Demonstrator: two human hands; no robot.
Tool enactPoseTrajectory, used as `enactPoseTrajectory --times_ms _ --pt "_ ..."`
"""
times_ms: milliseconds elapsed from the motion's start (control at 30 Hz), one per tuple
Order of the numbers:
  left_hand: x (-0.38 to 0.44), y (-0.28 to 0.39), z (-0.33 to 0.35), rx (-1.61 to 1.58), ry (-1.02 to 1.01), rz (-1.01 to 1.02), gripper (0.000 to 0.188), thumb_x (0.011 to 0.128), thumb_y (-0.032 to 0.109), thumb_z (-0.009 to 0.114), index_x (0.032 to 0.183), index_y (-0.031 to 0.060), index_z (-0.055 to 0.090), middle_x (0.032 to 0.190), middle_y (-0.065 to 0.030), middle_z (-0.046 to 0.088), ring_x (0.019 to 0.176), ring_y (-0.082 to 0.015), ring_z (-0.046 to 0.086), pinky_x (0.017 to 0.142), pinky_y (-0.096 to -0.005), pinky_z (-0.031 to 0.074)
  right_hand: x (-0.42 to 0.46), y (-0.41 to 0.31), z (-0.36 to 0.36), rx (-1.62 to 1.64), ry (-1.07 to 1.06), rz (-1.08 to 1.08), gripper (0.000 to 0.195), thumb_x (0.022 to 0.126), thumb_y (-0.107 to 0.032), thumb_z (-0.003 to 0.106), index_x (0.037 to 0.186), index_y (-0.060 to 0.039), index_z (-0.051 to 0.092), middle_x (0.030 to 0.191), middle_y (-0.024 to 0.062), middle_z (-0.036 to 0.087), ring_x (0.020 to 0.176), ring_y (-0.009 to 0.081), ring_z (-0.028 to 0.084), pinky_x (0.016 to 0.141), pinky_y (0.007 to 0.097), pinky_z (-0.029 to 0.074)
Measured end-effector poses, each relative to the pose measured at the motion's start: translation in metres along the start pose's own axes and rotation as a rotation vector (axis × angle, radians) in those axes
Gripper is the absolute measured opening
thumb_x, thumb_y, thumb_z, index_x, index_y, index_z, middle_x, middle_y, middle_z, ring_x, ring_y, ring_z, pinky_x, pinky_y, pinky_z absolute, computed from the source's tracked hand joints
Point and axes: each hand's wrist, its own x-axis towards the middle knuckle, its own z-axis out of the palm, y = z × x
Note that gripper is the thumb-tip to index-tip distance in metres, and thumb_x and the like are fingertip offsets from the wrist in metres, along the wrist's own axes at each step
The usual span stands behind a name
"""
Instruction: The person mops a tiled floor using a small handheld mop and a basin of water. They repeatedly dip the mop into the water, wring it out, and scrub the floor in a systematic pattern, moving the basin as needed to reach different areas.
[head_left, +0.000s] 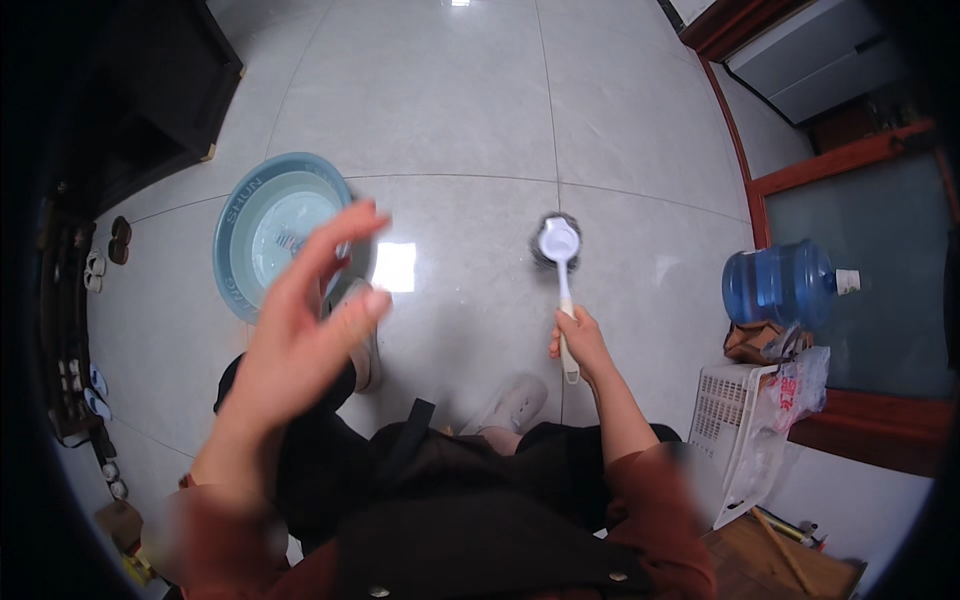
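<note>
My right hand (583, 345) grips the cream lower handle of a white long-handled scrubbing brush (559, 238). Its round head, with a dark steel-wool scourer (541, 253) under it, rests on the grey tiled floor (465, 202). My left hand (307, 322) is raised with thumb and fingers apart and nothing between them, slightly blurred. From this viewpoint it overlaps the near right side of a blue-green plastic basin (247, 202). Shallow clear liquid seems to lie in the basin, and a small striped patch shows at its bottom, partly hidden by the hand.
On the right lie a blue water-cooler bottle (780, 281), a white plastic crate (716, 420) and plastic bags (799, 390) beside a red-framed glass door (862, 300). Dark furniture (172, 82) stands at upper left, above a shoe rack (64, 322). My shoes (514, 405) are close below the brush.
</note>
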Motion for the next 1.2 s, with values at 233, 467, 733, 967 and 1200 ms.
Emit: enactPoseTrajectory --times_ms 233,467,733,967,1200 --pt "-0.002 -0.002 -0.003 0.360 -0.400 0.076 0.050 0.073 0.028 0.069 0.113 0.0061 0.051 0.135 -0.0216 0.029 0.128 -0.0387 0.025 0.101 -0.0429 0.024 0.085 0.008 -0.017 -0.615 0.188 0.013 0.028 0.086 -0.026 0.047 0.095 0.0000 0.043 0.075 0.0205 0.058 0.055 0.0283 0.059 0.050 0.0388 0.048" --pt "0.017 -0.002 -0.020 0.511 -0.398 -0.078 0.051 0.069 0.029 0.071 0.111 0.0078 0.051 0.135 -0.0248 0.025 0.127 -0.0445 0.021 0.101 -0.0494 0.021 0.172 -0.004 -0.016 -1.023 0.330 -0.015 0.036 0.088 -0.035 0.042 0.102 -0.0011 0.040 0.094 0.0295 0.056 0.090 0.0457 0.053 0.078 0.0519 0.042" --pt "0.031 -0.015 -0.021 0.520 -0.393 -0.162 0.048 0.072 0.036 0.069 0.107 0.0071 0.053 0.134 -0.0267 0.024 0.126 -0.0461 0.021 0.100 -0.0520 0.021 0.206 0.012 -0.002 -0.964 0.337 0.070 0.034 0.089 -0.031 0.040 0.103 0.0003 0.038 0.094 0.0284 0.057 0.089 0.0436 0.055 0.077 0.0502 0.044" --pt "0.045 -0.018 -0.018 0.551 -0.466 -0.215 0.049 0.072 0.040 0.068 0.105 0.0072 0.054 0.134 -0.0264 0.024 0.126 -0.0460 0.022 0.099 -0.0525 0.022 0.240 -0.003 0.004 -0.897 0.364 0.060 0.034 0.088 -0.028 0.042 0.107 0.0001 0.037 0.096 0.0292 0.056 0.091 0.0438 0.055 0.079 0.0480 0.044" --pt "0.042 -0.021 -0.019 0.521 -0.371 -0.201 0.050 0.072 0.041 0.068 0.106 0.0076 0.053 0.133 -0.0268 0.026 0.125 -0.0466 0.024 0.099 -0.0526 0.024 0.210 0.016 0.005 -1.007 0.304 0.096 0.037 0.087 -0.028 0.042 0.109 0.0015 0.038 0.099 0.0291 0.056 0.093 0.0431 0.054 0.080 0.0475 0.044"
